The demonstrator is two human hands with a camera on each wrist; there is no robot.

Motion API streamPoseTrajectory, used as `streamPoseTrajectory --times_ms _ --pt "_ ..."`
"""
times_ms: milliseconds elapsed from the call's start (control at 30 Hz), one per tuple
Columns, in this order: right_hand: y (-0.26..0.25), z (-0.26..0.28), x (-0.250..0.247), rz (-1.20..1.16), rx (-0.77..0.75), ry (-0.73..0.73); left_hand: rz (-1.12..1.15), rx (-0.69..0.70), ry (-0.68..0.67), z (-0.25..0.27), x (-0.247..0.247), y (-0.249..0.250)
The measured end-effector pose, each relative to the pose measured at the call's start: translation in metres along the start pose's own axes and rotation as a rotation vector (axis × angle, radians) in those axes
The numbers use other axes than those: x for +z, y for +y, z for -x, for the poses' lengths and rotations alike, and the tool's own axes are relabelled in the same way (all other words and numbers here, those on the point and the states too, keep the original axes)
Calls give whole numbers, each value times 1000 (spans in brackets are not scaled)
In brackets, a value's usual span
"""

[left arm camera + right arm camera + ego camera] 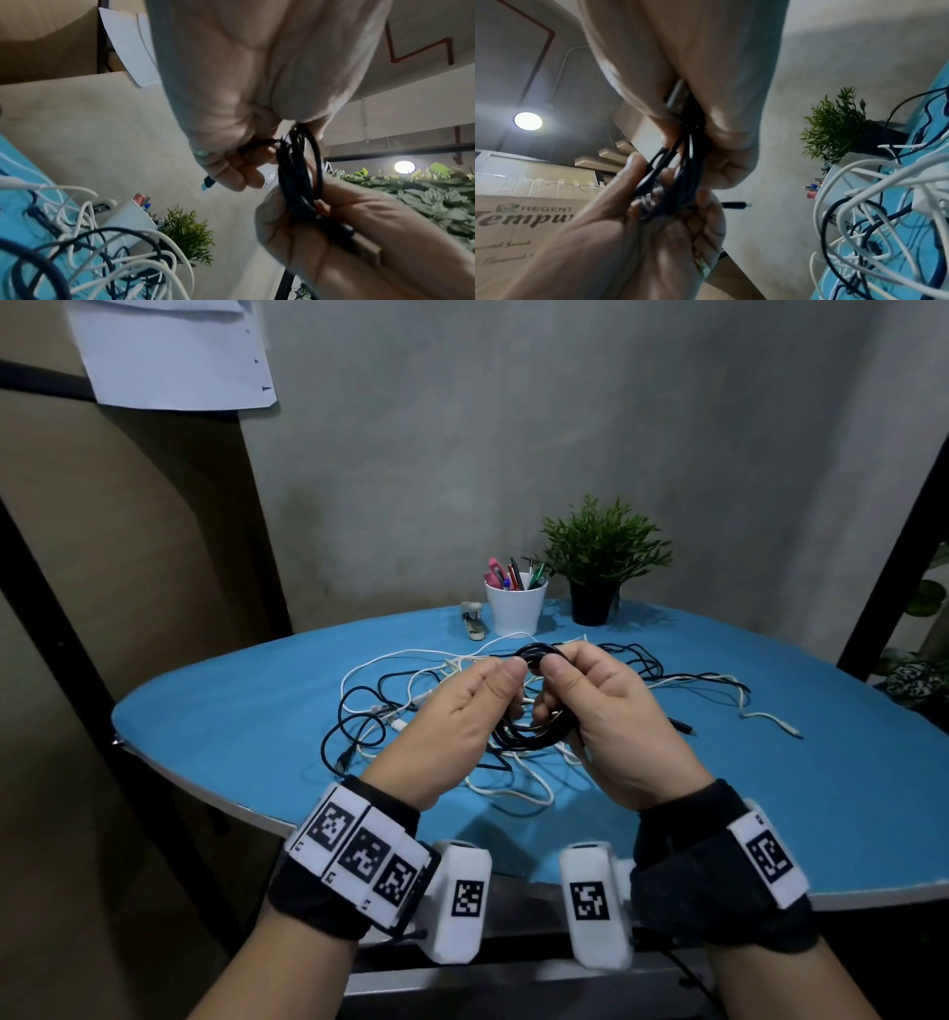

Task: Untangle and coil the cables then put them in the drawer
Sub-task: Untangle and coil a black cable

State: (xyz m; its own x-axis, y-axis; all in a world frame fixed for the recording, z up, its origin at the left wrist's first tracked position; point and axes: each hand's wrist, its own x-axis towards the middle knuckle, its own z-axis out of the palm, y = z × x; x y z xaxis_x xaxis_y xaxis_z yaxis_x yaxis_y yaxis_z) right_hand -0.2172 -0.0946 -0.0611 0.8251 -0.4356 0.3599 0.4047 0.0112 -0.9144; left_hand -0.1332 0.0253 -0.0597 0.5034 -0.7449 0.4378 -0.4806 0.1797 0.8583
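- the right hand [611, 711] grips a coiled black cable [534, 737], fingers curled round the loops, held up over the blue table [231, 721].
- the left hand [462, 711] pinches a strand at the coil's top between thumb and fingers.
- the tangled cables [441, 690], white and black, lie below on the table; no drawer is in view.
- risk: if the pinch slackens, the springy loops could fan open.
- risk: a loose plug end could drop into the pile and snag again.

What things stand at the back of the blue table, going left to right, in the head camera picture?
Stapler → white cup full of pens → potted plant. In front of them lie the tangled cables, and both hands hold a black coil.
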Motion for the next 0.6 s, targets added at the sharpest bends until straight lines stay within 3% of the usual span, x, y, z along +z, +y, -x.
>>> streamPoseTrajectory --times_ms 100,233,433,600 --pt "0 0 -1 7 -32 -52 93 -10 4 4 5 2" --pt "4 2 1 -10 1 -158 193 -35 140 1 8 -3" --pt "15 7 4 175 51 -104 160 -30 253 -3 7 -8" --pt "15 11 9 89 45 -26 -51 -14 267 -5 -1 -11"
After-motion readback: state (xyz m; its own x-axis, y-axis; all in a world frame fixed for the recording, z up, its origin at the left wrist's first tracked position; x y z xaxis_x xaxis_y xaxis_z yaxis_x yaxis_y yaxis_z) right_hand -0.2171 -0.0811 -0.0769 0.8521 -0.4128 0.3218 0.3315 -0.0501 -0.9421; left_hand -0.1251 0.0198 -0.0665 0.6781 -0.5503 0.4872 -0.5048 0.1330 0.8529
